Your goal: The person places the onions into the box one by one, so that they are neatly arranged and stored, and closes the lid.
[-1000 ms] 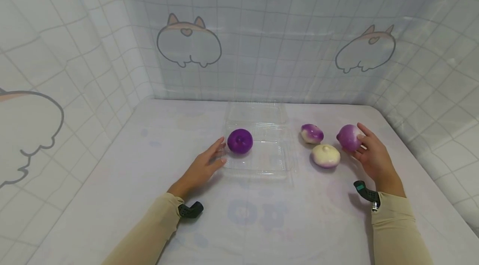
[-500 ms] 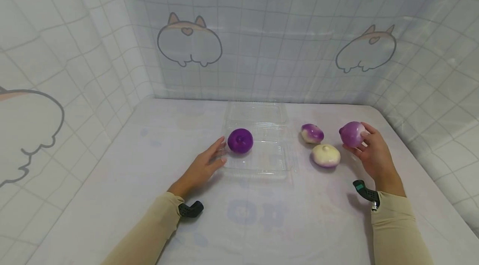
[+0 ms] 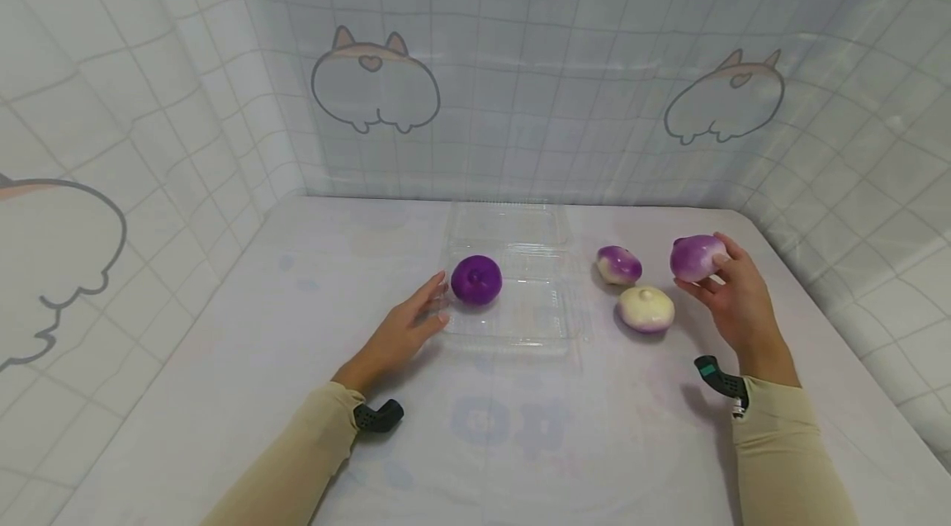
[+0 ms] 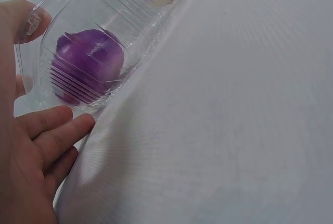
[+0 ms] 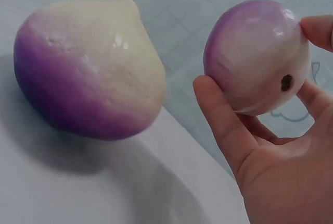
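Observation:
My right hand (image 3: 731,295) pinches a purple-and-white turnip (image 3: 695,258) between thumb and fingers, raised over the right side of the table. A dark spot shows on its pale side in the right wrist view. Beside it lie a cream turnip (image 3: 646,310) with a nub on top and a smaller purple-and-white one (image 3: 619,266). My left hand (image 3: 397,340) is at the left edge of a clear plastic container (image 3: 523,328), fingers mostly straight, fingertips right at its wall in the left wrist view. Inside the container, on the left, sits a deep purple turnip (image 3: 476,281).
The container's clear lid (image 3: 508,225) lies folded open toward the back. A pale cloth covers the table (image 3: 513,460). White grid-patterned curtains (image 3: 550,97) with cartoon animals stand behind and at both sides.
My right hand has raised the turnip a little and turned it, its tip shifting from pointing left to pointing up and back. The left hand and the container have stayed in place.

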Motion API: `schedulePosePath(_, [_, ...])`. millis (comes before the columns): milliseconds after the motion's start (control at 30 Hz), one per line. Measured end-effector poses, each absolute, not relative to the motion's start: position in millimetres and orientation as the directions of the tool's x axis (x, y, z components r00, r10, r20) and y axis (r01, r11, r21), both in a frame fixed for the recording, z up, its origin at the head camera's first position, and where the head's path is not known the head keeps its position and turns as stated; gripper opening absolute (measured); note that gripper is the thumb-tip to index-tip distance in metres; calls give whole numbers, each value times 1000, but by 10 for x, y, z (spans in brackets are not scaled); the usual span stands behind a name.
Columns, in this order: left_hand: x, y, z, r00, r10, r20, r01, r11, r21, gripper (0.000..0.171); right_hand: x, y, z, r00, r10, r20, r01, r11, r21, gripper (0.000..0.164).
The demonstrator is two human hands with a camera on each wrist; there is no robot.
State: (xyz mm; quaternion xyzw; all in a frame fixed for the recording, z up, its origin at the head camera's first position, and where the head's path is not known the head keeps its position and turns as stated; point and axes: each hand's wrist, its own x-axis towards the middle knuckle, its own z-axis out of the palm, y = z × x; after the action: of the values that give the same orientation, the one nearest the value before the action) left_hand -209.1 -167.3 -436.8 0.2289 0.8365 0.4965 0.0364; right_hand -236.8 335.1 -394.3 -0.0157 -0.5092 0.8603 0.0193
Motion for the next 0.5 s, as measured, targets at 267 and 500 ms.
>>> schedulePosePath(267, [-2155,-1712,-4502,-890,417,184,361,398,843,70,-2393,3284,-3932,-998,64,-21,-12,-477,-879,63])
schedulePosePath(500, [-2153,-1713,-4494,-894,410,181,360,419,833,71,-2387,3213,-3914,-997,36,67,-76,-538,-840,44])
